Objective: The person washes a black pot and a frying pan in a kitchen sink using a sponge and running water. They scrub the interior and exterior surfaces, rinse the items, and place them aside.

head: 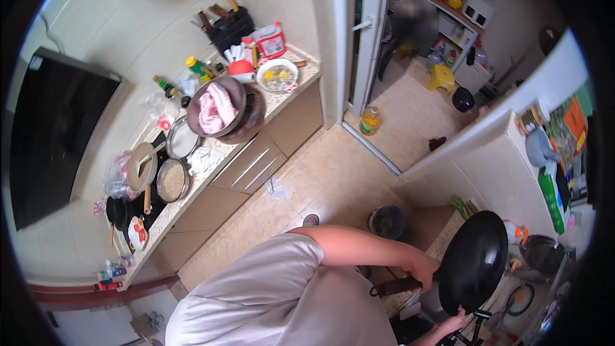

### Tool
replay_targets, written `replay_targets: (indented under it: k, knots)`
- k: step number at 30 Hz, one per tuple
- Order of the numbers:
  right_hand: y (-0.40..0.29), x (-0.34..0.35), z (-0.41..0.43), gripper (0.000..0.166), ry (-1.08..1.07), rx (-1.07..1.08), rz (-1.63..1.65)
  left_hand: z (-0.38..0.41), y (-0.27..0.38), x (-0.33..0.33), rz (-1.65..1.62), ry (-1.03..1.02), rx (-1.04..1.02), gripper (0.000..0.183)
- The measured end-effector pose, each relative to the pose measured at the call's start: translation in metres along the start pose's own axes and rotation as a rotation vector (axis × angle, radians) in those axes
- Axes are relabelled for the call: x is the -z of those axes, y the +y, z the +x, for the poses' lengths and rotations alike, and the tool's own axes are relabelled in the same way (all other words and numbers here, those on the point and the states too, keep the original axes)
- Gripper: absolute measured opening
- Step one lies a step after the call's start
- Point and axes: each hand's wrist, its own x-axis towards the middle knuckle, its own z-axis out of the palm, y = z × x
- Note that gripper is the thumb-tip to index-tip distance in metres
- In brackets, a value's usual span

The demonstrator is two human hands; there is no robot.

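A black wok (473,262) is tilted up over the counter on the right, its glossy round face turned to the camera. My left hand (423,269) grips its dark handle (396,287) close to the pan. At the wok's lower rim, the fingers of my right hand (451,324) hold the edge. Beneath the wok, a sink area is mostly hidden, and a black tap-like fitting (480,316) stands beside my right hand.
Green vegetables (462,207) lie behind the wok. A dark bin (387,222) stands on the floor. Across the room, a counter (226,166) carries a bowl of raw meat (216,108), a knife block (230,29) and several pans. An oil bottle (370,121) stands by the doorway; a blurred person (415,24) is beyond.
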Motion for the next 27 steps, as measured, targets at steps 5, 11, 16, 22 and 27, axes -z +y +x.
replay_targets:
  k: [5,11,16,22,27]
  knots:
    - [-0.025,-0.011,0.013,0.024,-0.035,0.273,-0.192,-0.052,-0.026,0.001,0.029,0.083,-0.049,0.067]
    - [-0.062,-0.093,-0.017,0.024,-0.271,0.356,-0.191,-0.148,-0.026,0.018,-0.096,0.266,-0.06,0.048]
    - [-0.112,-0.19,-0.061,0.024,-0.49,0.439,-0.189,-0.227,-0.041,0.024,-0.183,0.442,-0.149,0.04]
    - [-0.168,-0.307,-0.156,0.025,-0.877,0.563,-0.158,-0.292,-0.079,0.009,-0.377,0.815,-0.214,0.047]
    - [-0.181,-0.388,-0.237,0.022,-1.142,0.659,-0.114,-0.332,-0.1,-0.035,-0.499,1.197,-0.303,0.049]
